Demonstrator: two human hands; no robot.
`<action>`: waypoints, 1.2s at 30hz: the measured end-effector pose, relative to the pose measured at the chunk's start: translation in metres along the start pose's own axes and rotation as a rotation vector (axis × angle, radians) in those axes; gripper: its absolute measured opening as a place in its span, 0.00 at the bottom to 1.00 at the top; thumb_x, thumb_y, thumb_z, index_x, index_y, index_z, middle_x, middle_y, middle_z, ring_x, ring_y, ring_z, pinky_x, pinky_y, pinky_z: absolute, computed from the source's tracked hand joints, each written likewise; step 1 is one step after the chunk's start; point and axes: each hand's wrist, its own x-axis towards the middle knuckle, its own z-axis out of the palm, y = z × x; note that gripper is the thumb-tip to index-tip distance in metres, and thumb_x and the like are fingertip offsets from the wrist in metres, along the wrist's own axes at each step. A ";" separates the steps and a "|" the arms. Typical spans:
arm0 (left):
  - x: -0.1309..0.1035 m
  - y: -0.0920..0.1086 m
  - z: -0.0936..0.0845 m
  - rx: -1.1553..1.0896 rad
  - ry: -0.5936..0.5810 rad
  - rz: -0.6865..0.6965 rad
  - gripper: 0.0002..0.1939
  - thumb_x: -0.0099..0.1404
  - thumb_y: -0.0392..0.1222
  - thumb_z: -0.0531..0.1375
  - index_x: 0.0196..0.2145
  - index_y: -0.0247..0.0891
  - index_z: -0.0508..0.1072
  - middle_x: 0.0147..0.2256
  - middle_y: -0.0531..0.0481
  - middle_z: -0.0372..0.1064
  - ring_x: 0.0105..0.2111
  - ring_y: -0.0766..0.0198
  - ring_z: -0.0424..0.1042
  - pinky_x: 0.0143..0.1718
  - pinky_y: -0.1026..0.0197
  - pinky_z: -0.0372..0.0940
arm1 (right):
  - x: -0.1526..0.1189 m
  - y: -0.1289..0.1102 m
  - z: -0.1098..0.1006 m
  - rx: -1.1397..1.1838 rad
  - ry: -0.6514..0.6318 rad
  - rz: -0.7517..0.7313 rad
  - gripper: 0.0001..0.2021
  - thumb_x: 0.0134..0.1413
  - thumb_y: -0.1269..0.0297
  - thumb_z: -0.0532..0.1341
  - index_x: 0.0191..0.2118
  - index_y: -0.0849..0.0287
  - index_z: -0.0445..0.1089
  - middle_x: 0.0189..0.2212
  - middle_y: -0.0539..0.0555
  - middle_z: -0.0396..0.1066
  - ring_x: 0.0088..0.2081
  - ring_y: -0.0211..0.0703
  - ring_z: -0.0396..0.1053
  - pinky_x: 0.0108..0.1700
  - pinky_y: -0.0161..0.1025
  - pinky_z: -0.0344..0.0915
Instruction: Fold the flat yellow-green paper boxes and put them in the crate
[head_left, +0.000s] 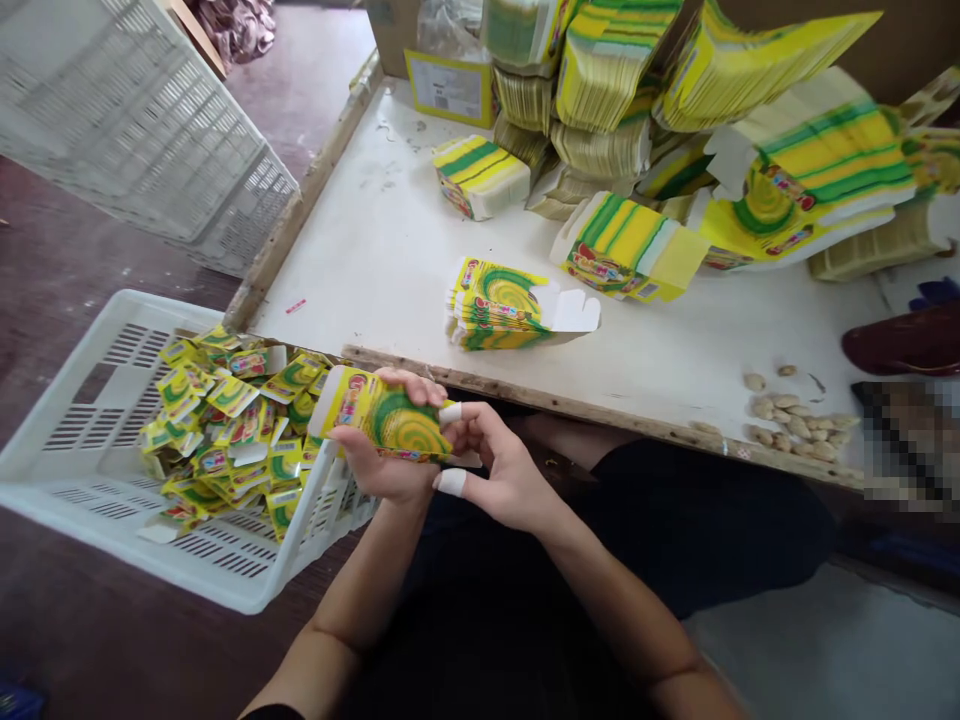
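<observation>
A small yellow-and-green printed carton (401,420) with a spiral design lies across my left hand (390,465), whose thumb and fingers close round its sides. At the carton's right end, my right hand (502,465) pinches the end flaps; white tape wraps its thumb and a fingertip. Just beyond my hands, a stack of flattened cartons (499,305) rests on the white table (360,260), flaps pointing right. To the left stands a white plastic basket (127,545) holding many folded cartons (232,430).
Bundles of flat cartons (607,60) are piled at the table's back, with loose bundles (630,245) in front. Peanuts (799,420) lie near the right front edge beside a dark red object (900,345). White crates (142,110) stand at upper left. A wooden strip (600,405) edges the table.
</observation>
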 end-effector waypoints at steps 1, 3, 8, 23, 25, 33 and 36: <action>0.001 0.000 0.003 -0.005 0.028 0.019 0.30 0.53 0.74 0.56 0.30 0.41 0.69 0.24 0.54 0.57 0.24 0.67 0.61 0.30 0.62 0.64 | -0.002 0.005 0.004 0.076 -0.004 0.031 0.20 0.51 0.61 0.66 0.49 0.54 0.62 0.38 0.51 0.70 0.39 0.41 0.70 0.42 0.38 0.69; 0.001 -0.001 0.003 0.031 0.058 0.051 0.32 0.50 0.75 0.58 0.29 0.40 0.67 0.24 0.56 0.54 0.22 0.68 0.56 0.26 0.63 0.61 | -0.005 0.012 0.006 0.115 0.008 0.078 0.22 0.48 0.59 0.69 0.48 0.55 0.64 0.39 0.51 0.70 0.40 0.41 0.70 0.43 0.38 0.68; -0.010 -0.008 -0.013 0.169 -0.078 -0.038 0.37 0.47 0.78 0.56 0.37 0.41 0.71 0.31 0.50 0.65 0.31 0.62 0.66 0.33 0.61 0.66 | -0.005 0.013 -0.011 0.059 0.154 0.130 0.16 0.47 0.60 0.68 0.42 0.55 0.69 0.34 0.50 0.73 0.34 0.40 0.70 0.34 0.35 0.66; 0.019 0.036 -0.057 0.672 -0.741 -0.205 0.52 0.46 0.73 0.62 0.62 0.42 0.61 0.59 0.37 0.63 0.59 0.42 0.63 0.57 0.45 0.62 | -0.018 -0.002 -0.056 -1.074 0.235 -0.636 0.11 0.63 0.74 0.57 0.34 0.54 0.73 0.31 0.49 0.78 0.41 0.43 0.72 0.54 0.46 0.63; 0.013 0.031 -0.050 0.869 -0.883 -0.215 0.52 0.46 0.62 0.70 0.63 0.42 0.58 0.60 0.37 0.61 0.58 0.43 0.64 0.57 0.46 0.62 | -0.021 -0.002 -0.050 -1.054 0.172 -0.662 0.11 0.64 0.74 0.56 0.37 0.54 0.73 0.36 0.50 0.78 0.48 0.43 0.71 0.63 0.48 0.55; -0.021 -0.004 -0.036 1.097 -0.792 0.056 0.37 0.57 0.40 0.65 0.60 0.41 0.53 0.49 0.43 0.69 0.44 0.56 0.74 0.43 0.57 0.71 | -0.024 0.016 -0.036 -0.106 0.372 -0.059 0.28 0.62 0.51 0.57 0.65 0.52 0.56 0.65 0.58 0.56 0.66 0.54 0.53 0.65 0.55 0.54; -0.026 -0.009 -0.037 1.055 -0.820 0.235 0.37 0.58 0.39 0.63 0.60 0.43 0.49 0.51 0.41 0.66 0.46 0.56 0.73 0.43 0.57 0.70 | -0.020 0.022 -0.032 0.251 0.173 0.202 0.28 0.58 0.46 0.60 0.60 0.54 0.64 0.60 0.57 0.65 0.62 0.55 0.61 0.64 0.54 0.58</action>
